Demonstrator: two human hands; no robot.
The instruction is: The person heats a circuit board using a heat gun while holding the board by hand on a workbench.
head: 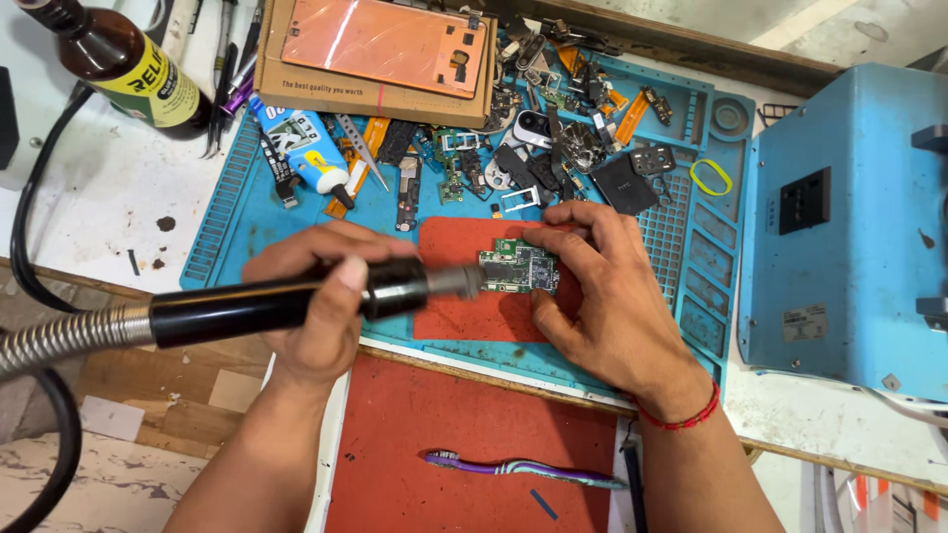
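Note:
My left hand grips a black hot-air wand with a ribbed metal hose running off to the left. The wand's metal nozzle points right, at the left edge of a small green circuit board. That board lies on a red pad on top of a blue work mat. My right hand holds the board down, fingers on its far and right edges and thumb at its near side. A red thread band circles my right wrist.
Several loose phone parts, tweezers and a glue tube lie on the mat's far half. A cardboard box and brown bottle sit behind. A blue machine stands right. A purple toothbrush lies near me.

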